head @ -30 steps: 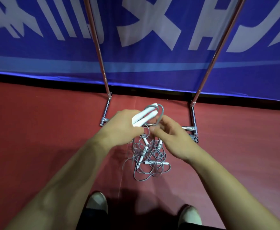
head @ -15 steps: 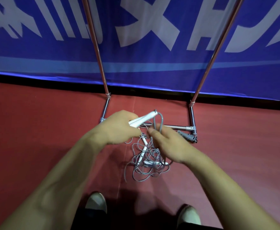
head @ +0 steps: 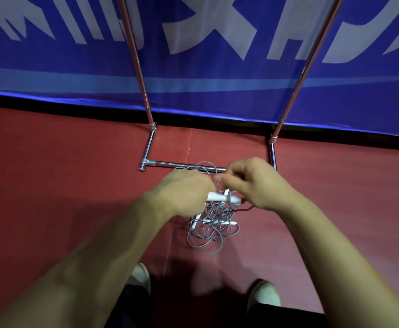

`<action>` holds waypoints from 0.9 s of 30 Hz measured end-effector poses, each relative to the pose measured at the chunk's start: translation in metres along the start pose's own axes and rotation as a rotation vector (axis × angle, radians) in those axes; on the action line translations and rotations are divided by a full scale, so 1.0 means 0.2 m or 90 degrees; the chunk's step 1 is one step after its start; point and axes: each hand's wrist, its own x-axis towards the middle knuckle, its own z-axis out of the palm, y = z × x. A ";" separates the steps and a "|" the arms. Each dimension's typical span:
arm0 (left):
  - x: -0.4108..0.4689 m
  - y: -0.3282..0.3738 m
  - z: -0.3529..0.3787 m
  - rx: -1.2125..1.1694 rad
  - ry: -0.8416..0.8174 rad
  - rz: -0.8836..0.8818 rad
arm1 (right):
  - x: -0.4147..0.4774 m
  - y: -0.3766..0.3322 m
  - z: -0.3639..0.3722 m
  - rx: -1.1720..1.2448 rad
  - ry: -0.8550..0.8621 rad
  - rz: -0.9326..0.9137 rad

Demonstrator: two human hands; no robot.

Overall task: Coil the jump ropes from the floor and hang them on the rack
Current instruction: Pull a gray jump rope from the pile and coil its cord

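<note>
Barely begun, I'd judge: your left hand [head: 186,192] has its grip clamped on one rope's white handles [head: 222,198], and your right hand [head: 255,183] pinches its grey cord [head: 206,162]. The remaining jump ropes [head: 212,229] lie tangled on the floor [head: 51,185] at centre frame, and the rack [head: 170,164] visibly holds none.

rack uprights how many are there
2. The left upright rises from the left corner of the base, and the right upright from its right corner. Both tops run out of frame; none looks hidden.
</note>
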 end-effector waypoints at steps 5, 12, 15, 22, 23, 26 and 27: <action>0.00 0.00 -0.01 -0.107 0.123 0.072 | 0.00 0.03 0.03 0.357 0.006 0.140; 0.09 -0.05 0.00 -0.409 0.226 -0.176 | 0.04 -0.05 0.17 0.358 0.118 0.144; 0.09 -0.08 -0.02 -0.185 0.178 -0.274 | 0.03 -0.07 0.21 0.079 0.074 0.039; -0.01 -0.01 0.03 0.058 -0.094 -0.102 | -0.01 -0.01 0.03 -0.124 -0.065 -0.056; -0.01 -0.01 0.02 0.058 -0.117 -0.056 | -0.01 0.01 0.01 -0.024 -0.083 -0.034; 0.00 -0.04 0.02 -0.070 -0.092 0.039 | -0.02 0.11 0.01 0.322 -0.044 0.063; 0.00 -0.04 0.02 -0.148 -0.055 0.041 | -0.03 0.14 0.03 0.409 -0.033 0.105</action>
